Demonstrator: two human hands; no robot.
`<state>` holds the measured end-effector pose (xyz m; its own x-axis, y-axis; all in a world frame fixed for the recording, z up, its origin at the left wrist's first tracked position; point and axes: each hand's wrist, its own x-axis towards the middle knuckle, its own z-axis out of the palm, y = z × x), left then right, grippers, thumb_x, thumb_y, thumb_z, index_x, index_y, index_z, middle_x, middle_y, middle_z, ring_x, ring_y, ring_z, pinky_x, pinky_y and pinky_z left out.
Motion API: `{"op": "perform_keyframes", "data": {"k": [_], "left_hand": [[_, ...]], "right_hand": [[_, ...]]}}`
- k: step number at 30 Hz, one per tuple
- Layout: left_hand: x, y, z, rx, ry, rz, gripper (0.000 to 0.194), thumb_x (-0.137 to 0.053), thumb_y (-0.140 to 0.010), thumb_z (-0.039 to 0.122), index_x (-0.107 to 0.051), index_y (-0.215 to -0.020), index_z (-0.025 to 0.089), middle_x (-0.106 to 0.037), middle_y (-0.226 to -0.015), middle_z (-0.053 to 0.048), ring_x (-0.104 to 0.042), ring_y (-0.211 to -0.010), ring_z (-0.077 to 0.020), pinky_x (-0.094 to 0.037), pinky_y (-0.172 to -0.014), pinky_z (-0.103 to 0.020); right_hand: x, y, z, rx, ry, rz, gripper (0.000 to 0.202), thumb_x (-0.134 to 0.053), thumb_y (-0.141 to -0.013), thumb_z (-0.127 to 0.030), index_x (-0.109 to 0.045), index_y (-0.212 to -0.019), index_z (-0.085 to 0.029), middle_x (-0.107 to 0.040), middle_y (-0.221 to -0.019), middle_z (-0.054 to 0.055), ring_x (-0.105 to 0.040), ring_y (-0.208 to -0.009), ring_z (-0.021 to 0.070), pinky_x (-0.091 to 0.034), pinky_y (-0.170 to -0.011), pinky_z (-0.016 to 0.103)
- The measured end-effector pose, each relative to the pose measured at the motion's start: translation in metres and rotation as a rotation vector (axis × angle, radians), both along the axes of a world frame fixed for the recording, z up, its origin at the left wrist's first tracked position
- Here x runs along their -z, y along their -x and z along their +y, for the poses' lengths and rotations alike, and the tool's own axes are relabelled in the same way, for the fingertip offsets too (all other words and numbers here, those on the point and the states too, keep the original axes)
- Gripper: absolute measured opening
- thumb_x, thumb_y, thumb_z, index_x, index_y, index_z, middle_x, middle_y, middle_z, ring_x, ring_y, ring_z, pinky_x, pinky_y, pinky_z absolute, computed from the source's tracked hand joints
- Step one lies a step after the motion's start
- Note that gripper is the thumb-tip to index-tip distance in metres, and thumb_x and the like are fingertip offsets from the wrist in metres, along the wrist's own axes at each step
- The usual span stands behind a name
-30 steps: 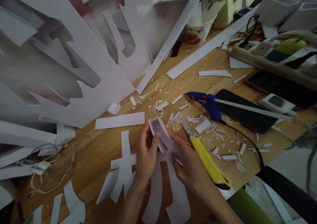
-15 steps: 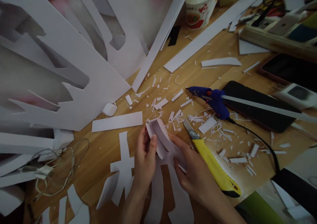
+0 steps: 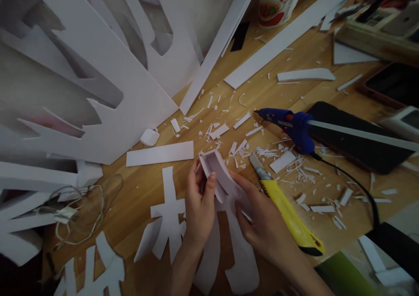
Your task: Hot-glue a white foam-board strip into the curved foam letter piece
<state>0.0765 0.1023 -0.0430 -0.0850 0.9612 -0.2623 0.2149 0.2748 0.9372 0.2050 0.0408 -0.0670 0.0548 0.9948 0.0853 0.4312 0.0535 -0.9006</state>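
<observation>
Both hands grip one bent white foam strip: left hand pinches its near side, right hand presses its outer wall; strip stands partly shaped against a flat cut-out beneath; glue gun and yellow knife lie idle just right of the right hand; joining appears unfinished.

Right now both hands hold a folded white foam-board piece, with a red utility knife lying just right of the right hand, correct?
Not quite. The utility knife is yellow, not red, as the head view shows. The rest stands: both the left hand and right hand hold the folded white foam-board piece, and the knife lies just right of the right hand.
</observation>
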Motion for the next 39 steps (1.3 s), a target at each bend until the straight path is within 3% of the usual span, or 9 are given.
{"op": "perform_keyframes", "data": {"k": [4,12,21,27,31,33,36,39], "left_hand": [[-0.001,-0.003,-0.001,0.007,-0.032,-0.012,0.059,-0.063,-0.092,0.045,-0.04,-0.143,0.026,-0.063,-0.139,-0.011,-0.058,-0.13,-0.0221,-0.049,-0.106,-0.037],[0.003,0.002,-0.003,0.125,-0.124,0.135,0.045,-0.051,-0.097,0.048,-0.053,-0.135,0.024,-0.062,-0.138,-0.01,-0.056,-0.13,-0.0234,-0.041,-0.111,-0.042],[0.01,0.016,0.002,0.166,-0.126,-0.057,0.049,-0.057,-0.093,0.048,-0.055,-0.135,0.023,-0.06,-0.142,-0.011,-0.055,-0.133,-0.0251,-0.04,-0.113,-0.043],[0.016,0.014,0.001,0.177,-0.138,-0.063,0.06,-0.053,-0.095,0.05,-0.038,-0.149,0.027,-0.048,-0.152,-0.011,-0.045,-0.141,-0.0251,-0.038,-0.115,-0.046],[0.013,0.013,0.002,0.221,-0.166,-0.058,0.057,-0.049,-0.098,0.047,-0.034,-0.15,0.032,-0.04,-0.158,-0.007,-0.043,-0.142,-0.023,-0.037,-0.116,-0.043],[0.011,0.019,0.003,0.283,-0.152,-0.055,0.046,-0.046,-0.099,0.046,-0.045,-0.143,0.032,-0.044,-0.155,-0.006,-0.046,-0.138,-0.0227,-0.037,-0.115,-0.043],[0.007,0.032,0.005,0.392,-0.115,-0.042,0.032,-0.05,-0.097,0.047,-0.065,-0.117,0.026,-0.058,-0.135,-0.007,-0.051,-0.131,-0.025,-0.04,-0.113,-0.043],[0.002,0.045,0.008,0.499,-0.092,-0.057,0.03,-0.066,-0.087,0.046,-0.069,-0.107,0.024,-0.059,-0.126,-0.009,-0.055,-0.124,-0.0267,-0.046,-0.107,-0.043]], "right_hand": [[0.001,0.001,0.0,0.015,-0.028,-0.024,0.057,-0.048,-0.089,-0.012,-0.038,-0.144,-0.024,-0.061,-0.139,0.011,-0.062,-0.125,0.0225,-0.054,-0.102,0.042],[-0.001,-0.001,0.0,0.013,-0.006,-0.022,0.058,-0.05,-0.084,-0.013,-0.043,-0.141,-0.022,-0.066,-0.13,0.012,-0.067,-0.114,0.0261,-0.056,-0.094,0.043],[-0.006,0.002,0.001,0.016,0.009,-0.021,0.053,-0.051,-0.085,-0.016,-0.043,-0.137,-0.019,-0.064,-0.131,0.014,-0.063,-0.118,0.0269,-0.053,-0.099,0.047],[-0.006,0.001,0.0,0.011,-0.004,-0.003,0.056,-0.052,-0.082,-0.013,-0.043,-0.137,-0.02,-0.063,-0.132,0.014,-0.062,-0.121,0.027,-0.051,-0.101,0.048],[-0.006,0.0,0.0,-0.01,0.0,0.016,0.062,-0.051,-0.08,-0.009,-0.041,-0.139,-0.02,-0.061,-0.135,0.013,-0.061,-0.122,0.0259,-0.05,-0.103,0.046],[-0.005,-0.001,0.0,-0.014,0.003,0.023,0.063,-0.051,-0.079,-0.008,-0.04,-0.14,-0.02,-0.061,-0.136,0.013,-0.061,-0.123,0.0261,-0.05,-0.103,0.046],[-0.003,-0.002,0.0,-0.015,0.0,0.036,0.064,-0.051,-0.079,-0.007,-0.04,-0.141,-0.02,-0.061,-0.136,0.014,-0.062,-0.122,0.0264,-0.052,-0.101,0.046],[0.0,-0.002,-0.001,-0.015,-0.009,0.052,0.064,-0.05,-0.079,-0.008,-0.039,-0.141,-0.018,-0.06,-0.137,0.015,-0.063,-0.12,0.0265,-0.053,-0.099,0.045]]}}
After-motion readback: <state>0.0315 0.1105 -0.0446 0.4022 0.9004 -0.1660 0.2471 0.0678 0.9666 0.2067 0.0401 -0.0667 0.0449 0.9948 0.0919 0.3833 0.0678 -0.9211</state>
